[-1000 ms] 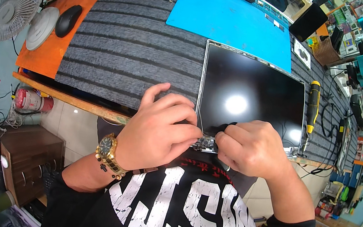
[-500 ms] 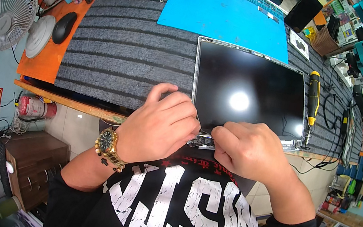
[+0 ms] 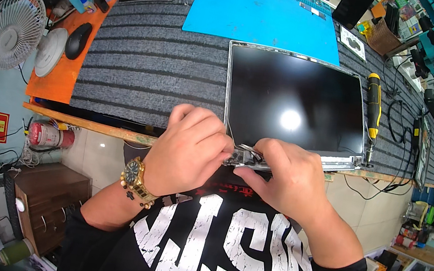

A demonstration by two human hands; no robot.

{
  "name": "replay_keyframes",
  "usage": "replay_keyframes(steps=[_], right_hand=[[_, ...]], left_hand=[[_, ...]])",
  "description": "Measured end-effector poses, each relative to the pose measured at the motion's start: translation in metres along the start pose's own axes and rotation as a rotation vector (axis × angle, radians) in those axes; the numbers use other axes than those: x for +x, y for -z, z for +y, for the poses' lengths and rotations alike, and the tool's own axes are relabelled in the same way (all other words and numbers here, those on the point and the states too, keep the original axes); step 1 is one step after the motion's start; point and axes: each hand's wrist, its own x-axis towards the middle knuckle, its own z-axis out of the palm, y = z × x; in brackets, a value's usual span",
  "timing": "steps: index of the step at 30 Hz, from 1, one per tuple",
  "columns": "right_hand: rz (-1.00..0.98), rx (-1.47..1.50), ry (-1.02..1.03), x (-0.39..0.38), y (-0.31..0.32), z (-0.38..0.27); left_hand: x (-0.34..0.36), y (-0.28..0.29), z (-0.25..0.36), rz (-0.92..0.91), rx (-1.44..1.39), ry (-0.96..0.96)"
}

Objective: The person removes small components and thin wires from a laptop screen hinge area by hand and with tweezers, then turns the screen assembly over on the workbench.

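Note:
A laptop screen panel (image 3: 296,102) lies face up in its silver-edged lid at the table's front edge. At its near left corner is a metal hinge (image 3: 248,154). My right hand (image 3: 296,179) holds this hinge between the thumb below and the bent fingers above. My left hand (image 3: 190,151), with a gold watch (image 3: 133,173) on its wrist, is closed close beside the hinge; its fingertips pinch at the corner, and what lies between them is hidden. A thin cable (image 3: 228,130) runs along the panel's left edge toward those fingertips.
A yellow-and-black screwdriver (image 3: 372,106) lies right of the panel. Behind it is a blue mat (image 3: 264,18) on the striped grey cloth (image 3: 150,57). At left stand a white fan (image 3: 13,29) and a black mouse (image 3: 77,41). Dark cables (image 3: 398,127) lie at right.
My right hand has opened its grip outward, with thumb and fingers now apart around the hinge, which shows more. My left hand stays at the corner. The view has shifted slightly.

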Motion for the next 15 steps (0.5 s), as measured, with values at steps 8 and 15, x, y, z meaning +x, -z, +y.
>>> replay_keyframes(steps=[8, 15], right_hand=[[0.141, -0.014, -0.007, -0.010, -0.015, 0.004], [0.200, -0.012, 0.003, -0.013, -0.019, 0.005]], left_hand=[[-0.015, -0.013, 0.016, 0.109, 0.052, 0.141], [-0.026, -0.018, 0.019, 0.126, 0.082, 0.185]])
